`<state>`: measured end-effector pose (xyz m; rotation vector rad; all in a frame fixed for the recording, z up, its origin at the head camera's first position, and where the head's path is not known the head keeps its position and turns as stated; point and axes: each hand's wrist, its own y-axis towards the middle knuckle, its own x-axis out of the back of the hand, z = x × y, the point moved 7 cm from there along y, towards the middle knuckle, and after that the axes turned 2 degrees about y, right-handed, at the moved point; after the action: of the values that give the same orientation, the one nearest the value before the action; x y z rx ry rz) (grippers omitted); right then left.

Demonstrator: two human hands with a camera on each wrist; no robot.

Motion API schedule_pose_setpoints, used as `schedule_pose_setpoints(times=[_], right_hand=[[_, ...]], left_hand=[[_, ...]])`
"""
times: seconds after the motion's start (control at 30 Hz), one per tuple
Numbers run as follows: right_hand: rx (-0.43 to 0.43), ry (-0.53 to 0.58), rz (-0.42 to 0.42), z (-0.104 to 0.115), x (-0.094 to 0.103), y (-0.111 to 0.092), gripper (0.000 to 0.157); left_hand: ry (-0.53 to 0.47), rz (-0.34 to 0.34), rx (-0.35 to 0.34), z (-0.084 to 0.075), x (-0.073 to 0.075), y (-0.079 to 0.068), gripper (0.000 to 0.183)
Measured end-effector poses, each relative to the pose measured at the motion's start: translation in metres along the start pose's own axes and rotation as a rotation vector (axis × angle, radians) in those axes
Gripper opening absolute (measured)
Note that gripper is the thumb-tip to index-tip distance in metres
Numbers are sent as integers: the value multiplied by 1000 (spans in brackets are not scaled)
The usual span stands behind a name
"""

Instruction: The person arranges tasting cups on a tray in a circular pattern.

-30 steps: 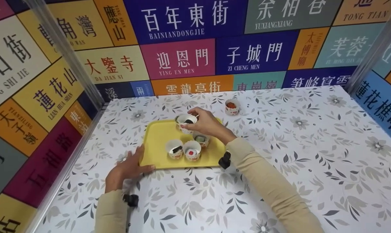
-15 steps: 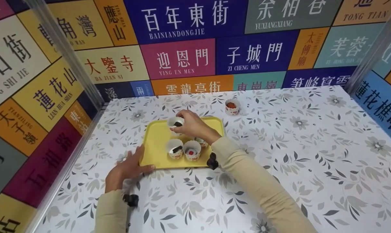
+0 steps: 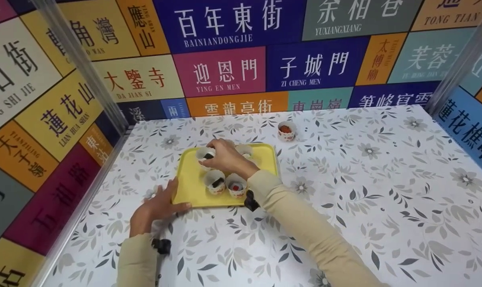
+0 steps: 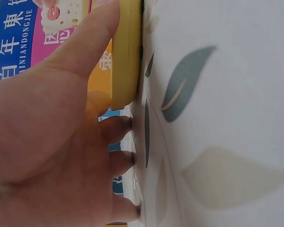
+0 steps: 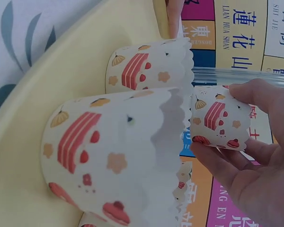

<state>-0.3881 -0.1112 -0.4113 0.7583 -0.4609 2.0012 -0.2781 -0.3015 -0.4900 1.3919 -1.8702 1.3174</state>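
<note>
Thumb and fingers of my right hand (image 3: 227, 157) pinch the side of a white paper cupcake cup (image 5: 220, 117) with a cake print, above the yellow tray's (image 3: 191, 193) back left part. Something dark lies inside it. In front of it on the tray stand a cup with a dark piece (image 3: 215, 182) and a cup with a red piece (image 3: 236, 186). Another cup (image 3: 244, 150) shows behind my right hand. My left hand (image 3: 157, 205) rests at the tray's front left corner, thumb along the front edge, other fingers extended on the table.
A cup with orange-red contents (image 3: 286, 131) stands on the table behind the tray, to the right. The table (image 3: 344, 191) has a leaf-patterned cover. Walls with coloured sign panels (image 3: 219, 71) enclose its back and sides.
My right hand has carried the held cup leftward over the tray, its sleeve now covering the cup at the tray's right. My left hand keeps its place.
</note>
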Motion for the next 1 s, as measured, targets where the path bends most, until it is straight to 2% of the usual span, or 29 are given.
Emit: schedule_pose_setpoints(times=[0.2,0.33,0.47,0.67,1.0], right_hand=[[-34,13,-32,3,0,2,64],[-7,3,-46,6,-4,6,64],[5,-42,-23,7,-13,8,65],[-44,-106,12,5,-22,7,65],[-65,-126,75,4,-30,0,63]], left_hand=[[-14,5,-11,-1,0,0,111],[-23,9,-12,-2,1,0,110],[-24,24,-15,-2,0,0,111],[-19,20,-22,-3,1,1,110],[-9,19,-31,-2,0,-1,110]])
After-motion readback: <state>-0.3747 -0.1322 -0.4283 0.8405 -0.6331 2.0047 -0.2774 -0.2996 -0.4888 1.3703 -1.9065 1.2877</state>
